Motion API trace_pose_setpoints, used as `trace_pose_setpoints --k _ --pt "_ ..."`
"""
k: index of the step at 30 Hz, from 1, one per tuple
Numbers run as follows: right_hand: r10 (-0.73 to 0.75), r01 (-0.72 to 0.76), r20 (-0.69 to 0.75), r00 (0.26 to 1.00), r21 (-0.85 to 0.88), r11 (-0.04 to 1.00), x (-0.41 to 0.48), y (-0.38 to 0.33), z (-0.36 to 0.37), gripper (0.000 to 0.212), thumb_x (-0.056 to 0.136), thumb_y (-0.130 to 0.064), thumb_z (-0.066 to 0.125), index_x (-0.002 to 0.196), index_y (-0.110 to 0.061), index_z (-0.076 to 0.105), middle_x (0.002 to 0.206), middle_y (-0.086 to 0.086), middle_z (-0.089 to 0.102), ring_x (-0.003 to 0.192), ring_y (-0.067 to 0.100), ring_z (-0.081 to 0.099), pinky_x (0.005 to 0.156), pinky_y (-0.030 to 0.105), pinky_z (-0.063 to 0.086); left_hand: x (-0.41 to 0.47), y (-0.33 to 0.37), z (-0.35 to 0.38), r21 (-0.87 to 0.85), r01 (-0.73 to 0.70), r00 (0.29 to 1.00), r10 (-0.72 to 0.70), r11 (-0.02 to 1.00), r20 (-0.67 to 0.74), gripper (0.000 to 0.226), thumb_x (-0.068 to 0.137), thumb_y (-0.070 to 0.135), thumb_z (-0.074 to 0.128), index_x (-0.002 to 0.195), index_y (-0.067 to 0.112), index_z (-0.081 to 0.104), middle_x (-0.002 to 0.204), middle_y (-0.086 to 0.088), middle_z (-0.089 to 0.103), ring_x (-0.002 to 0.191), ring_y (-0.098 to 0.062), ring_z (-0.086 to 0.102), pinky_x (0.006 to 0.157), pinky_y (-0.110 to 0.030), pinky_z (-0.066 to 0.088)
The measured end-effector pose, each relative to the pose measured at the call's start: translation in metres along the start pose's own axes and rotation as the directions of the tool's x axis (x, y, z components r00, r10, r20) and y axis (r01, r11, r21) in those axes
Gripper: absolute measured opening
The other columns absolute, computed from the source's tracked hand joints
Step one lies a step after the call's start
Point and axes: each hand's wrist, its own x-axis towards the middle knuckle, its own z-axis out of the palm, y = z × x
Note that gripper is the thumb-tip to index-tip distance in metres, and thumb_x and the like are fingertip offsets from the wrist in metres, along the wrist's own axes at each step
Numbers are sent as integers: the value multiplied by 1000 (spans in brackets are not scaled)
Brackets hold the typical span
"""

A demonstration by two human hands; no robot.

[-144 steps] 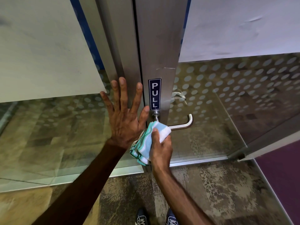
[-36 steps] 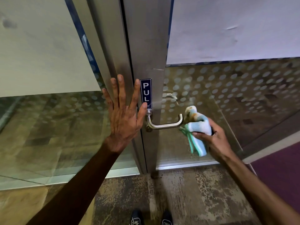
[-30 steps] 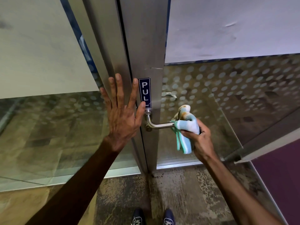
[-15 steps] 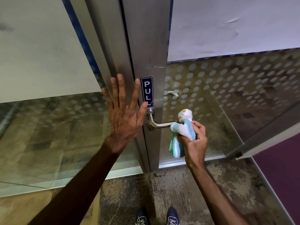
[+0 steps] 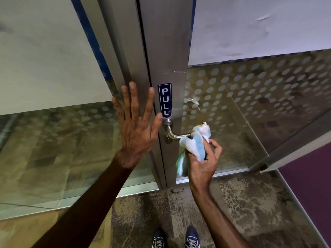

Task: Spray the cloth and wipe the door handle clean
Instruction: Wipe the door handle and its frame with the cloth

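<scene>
My left hand is flat and open against the door frame, bracing it; my right hand clenches the cloth around the outer end of the handle. I'd keep the cloth wrapped fully round the bar and draw it toward the base, twisting as I go.

Cloth on door handle, below sign
</scene>
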Motion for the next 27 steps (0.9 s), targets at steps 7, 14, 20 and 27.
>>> trace_pose_setpoints --k 7,14,20,27 --pt "-30 30 -3 1000 -13 999 -11 -3 6 56 77 8 86 126 -15 74 124 0 47 116 16 57 97 39 56 -1 -1 0 -4 -12 1000 12 1000 6 69 112 51 33 167 31 -4 170 1 -33 160 -24 -24 129 -59 -9" --pt "-60 60 45 997 -2 998 -35 -10 26 62 72 8 87 126 -22 74 124 2 48 114 -7 53 94 36 56 0 1 -2 -7 -13 1000 13 1000 10 70 111 51 34 167 31 -4 169 4 -35 159 -21 -26 129 -55 -11" --pt "-82 82 98 992 3 997 -41 -6 29 56 72 -6 85 127 -16 75 128 -1 48 119 10 57 94 40 58 3 -1 -3 5 -12 1000 12 1000 8 68 112 51 34 167 30 -1 170 3 -34 160 -22 -25 129 -56 -11" --pt "-123 129 216 969 -16 992 -48 0 29 67 71 9 85 126 -26 74 129 -8 48 126 5 54 97 19 52 6 1 -6 3 -20 1000 20 1000 -4 67 112 48 34 167 24 3 171 1 -32 160 -24 -24 129 -57 -10"
